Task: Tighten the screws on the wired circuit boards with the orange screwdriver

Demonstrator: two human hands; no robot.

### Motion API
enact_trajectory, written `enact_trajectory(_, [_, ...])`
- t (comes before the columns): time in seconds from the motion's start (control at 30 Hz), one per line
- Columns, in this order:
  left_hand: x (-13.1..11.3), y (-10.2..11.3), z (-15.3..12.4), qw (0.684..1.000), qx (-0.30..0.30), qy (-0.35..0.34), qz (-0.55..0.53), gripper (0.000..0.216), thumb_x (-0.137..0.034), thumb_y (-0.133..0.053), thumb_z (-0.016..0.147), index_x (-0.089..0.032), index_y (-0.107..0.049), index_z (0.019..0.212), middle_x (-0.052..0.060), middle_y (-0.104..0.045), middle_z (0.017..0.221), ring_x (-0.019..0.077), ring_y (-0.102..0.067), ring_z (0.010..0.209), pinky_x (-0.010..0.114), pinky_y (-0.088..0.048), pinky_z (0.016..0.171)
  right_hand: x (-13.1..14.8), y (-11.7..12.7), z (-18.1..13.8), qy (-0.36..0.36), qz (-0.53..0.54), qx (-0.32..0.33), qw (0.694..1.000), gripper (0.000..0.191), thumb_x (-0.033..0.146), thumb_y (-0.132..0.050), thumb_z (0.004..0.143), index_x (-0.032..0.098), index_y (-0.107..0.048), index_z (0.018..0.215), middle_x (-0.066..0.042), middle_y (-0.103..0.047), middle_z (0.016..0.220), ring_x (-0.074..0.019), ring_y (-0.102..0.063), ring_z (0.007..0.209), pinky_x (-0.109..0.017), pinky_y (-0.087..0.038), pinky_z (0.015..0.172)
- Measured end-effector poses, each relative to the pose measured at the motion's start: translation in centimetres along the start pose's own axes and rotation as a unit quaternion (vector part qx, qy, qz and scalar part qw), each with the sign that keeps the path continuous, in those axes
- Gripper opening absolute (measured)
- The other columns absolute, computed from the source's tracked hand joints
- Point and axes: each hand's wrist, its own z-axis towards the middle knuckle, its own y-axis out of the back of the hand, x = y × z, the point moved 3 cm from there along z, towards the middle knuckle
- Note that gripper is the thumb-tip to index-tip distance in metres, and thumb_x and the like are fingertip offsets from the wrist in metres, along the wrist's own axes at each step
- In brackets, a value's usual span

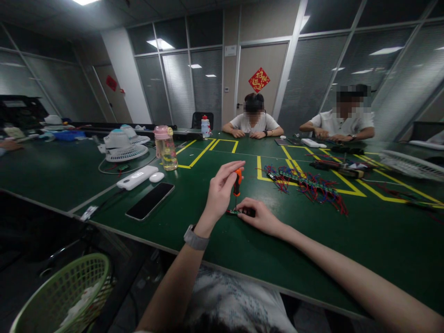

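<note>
My left hand (222, 189) is closed around the handle of a small orange screwdriver (237, 181), held upright with its tip pointing down. The tip rests on a small dark part (239, 212) lying on the green table (312, 240). My right hand (258, 215) lies over that part, fingers pressed on it and pinning it to the table. A watch sits on my left wrist. To the right, beyond my hands, lies a pile of red and blue wired parts (305, 185).
A black phone (150, 200), a white remote (137, 177) and a pink-lidded bottle (165, 148) stand to the left, with two white fans (121, 145) behind. Two people sit at the far side. A green basket (62, 296) stands on the floor at lower left.
</note>
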Motion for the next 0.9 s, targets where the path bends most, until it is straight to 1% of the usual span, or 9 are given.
enact_trajectory(0.13, [0.15, 0.1, -0.04, 0.999, -0.016, -0.004, 0.03, 0.025, -0.026, -0.062, 0.084, -0.021, -0.068, 0.108, 0.007, -0.062, 0.105, 0.0164, -0.063, 0.093, 0.027, -0.053, 0.08, 0.02, 0.01, -0.01, -0.005, 0.001, 0.003, 1.0, 0.016, 0.014, -0.06, 0.079, 0.015, -0.068, 0.093, -0.005, -0.061, 0.083, -0.0145, -0.056, 0.07, -0.027, -0.046, 0.065])
enact_trajectory(0.23, [0.0, 0.36, -0.04, 0.996, -0.042, -0.024, 0.076, 0.021, -0.027, -0.064, 0.082, -0.022, -0.072, 0.101, 0.008, -0.057, 0.113, 0.0184, -0.058, 0.105, 0.027, -0.05, 0.086, 0.03, -0.01, -0.02, -0.004, 0.004, 0.004, 1.0, 0.016, 0.015, -0.06, 0.08, 0.014, -0.069, 0.093, -0.005, -0.061, 0.083, -0.0147, -0.056, 0.07, -0.027, -0.046, 0.065])
enact_trajectory(0.33, [0.12, 0.11, -0.04, 1.0, -0.011, 0.004, -0.001, 0.027, -0.028, -0.051, 0.09, -0.023, -0.068, 0.111, 0.008, -0.056, 0.124, 0.0202, -0.059, 0.109, 0.031, -0.05, 0.09, 0.05, -0.01, -0.05, -0.002, 0.006, 0.004, 1.0, 0.016, 0.016, -0.06, 0.08, 0.013, -0.068, 0.094, -0.005, -0.06, 0.083, -0.0148, -0.056, 0.071, -0.027, -0.046, 0.065])
enact_trajectory(0.43, [0.28, -0.25, -0.12, 0.998, 0.015, 0.033, -0.055, 0.028, -0.027, -0.052, 0.09, -0.02, -0.064, 0.115, 0.009, -0.064, 0.114, 0.0185, -0.066, 0.095, 0.033, -0.054, 0.084, 0.08, 0.0, -0.05, -0.003, 0.004, 0.004, 1.0, 0.016, 0.015, -0.059, 0.08, 0.013, -0.068, 0.093, -0.005, -0.06, 0.082, -0.0147, -0.055, 0.07, -0.027, -0.046, 0.065])
enact_trajectory(0.5, [0.24, -0.18, -0.14, 0.999, 0.003, 0.021, -0.026, 0.023, -0.025, -0.059, 0.086, -0.018, -0.067, 0.107, 0.008, -0.066, 0.104, 0.0169, -0.066, 0.09, 0.029, -0.054, 0.08, 0.09, 0.02, -0.05, -0.002, 0.003, 0.003, 1.0, 0.016, 0.015, -0.059, 0.08, 0.014, -0.068, 0.093, -0.005, -0.06, 0.082, -0.0144, -0.055, 0.07, -0.027, -0.045, 0.065])
enact_trajectory(0.6, [0.02, 0.18, -0.1, 0.998, -0.029, -0.02, 0.049, 0.017, -0.024, -0.067, 0.08, -0.019, -0.071, 0.095, 0.007, -0.061, 0.104, 0.0166, -0.061, 0.096, 0.026, -0.051, 0.08, 0.06, 0.02, -0.04, -0.001, 0.004, 0.004, 1.0, 0.016, 0.016, -0.06, 0.08, 0.014, -0.068, 0.094, -0.004, -0.06, 0.082, -0.0144, -0.055, 0.07, -0.027, -0.046, 0.065])
enact_trajectory(0.73, [0.11, 0.08, 0.01, 0.999, -0.011, -0.005, 0.031, 0.024, -0.026, -0.053, 0.089, -0.023, -0.069, 0.108, 0.008, -0.056, 0.121, 0.0197, -0.057, 0.111, 0.03, -0.05, 0.09, -0.04, -0.04, -0.01, -0.001, 0.002, 0.006, 1.0, 0.016, 0.017, -0.059, 0.081, 0.014, -0.068, 0.094, -0.005, -0.06, 0.083, -0.0147, -0.055, 0.071, -0.028, -0.046, 0.065])
enact_trajectory(0.83, [0.4, -0.25, 0.0, 0.999, 0.005, 0.027, -0.044, 0.03, -0.026, -0.047, 0.092, -0.022, -0.063, 0.117, 0.008, -0.061, 0.118, 0.0185, -0.063, 0.099, 0.033, -0.054, 0.085, -0.09, -0.09, 0.01, -0.001, 0.002, 0.007, 1.0, 0.016, 0.017, -0.059, 0.081, 0.014, -0.068, 0.094, -0.005, -0.061, 0.083, -0.0147, -0.055, 0.071, -0.028, -0.046, 0.065])
enact_trajectory(0.9, [0.51, -0.14, -0.04, 0.999, -0.018, 0.028, -0.028, 0.029, -0.027, -0.053, 0.09, -0.021, -0.063, 0.116, 0.008, -0.063, 0.11, 0.0169, -0.064, 0.092, 0.031, -0.055, 0.079, -0.1, -0.09, 0.0, -0.003, 0.005, 0.007, 1.0, 0.016, 0.017, -0.059, 0.081, 0.015, -0.068, 0.094, -0.005, -0.061, 0.083, -0.0148, -0.055, 0.071, -0.028, -0.046, 0.066])
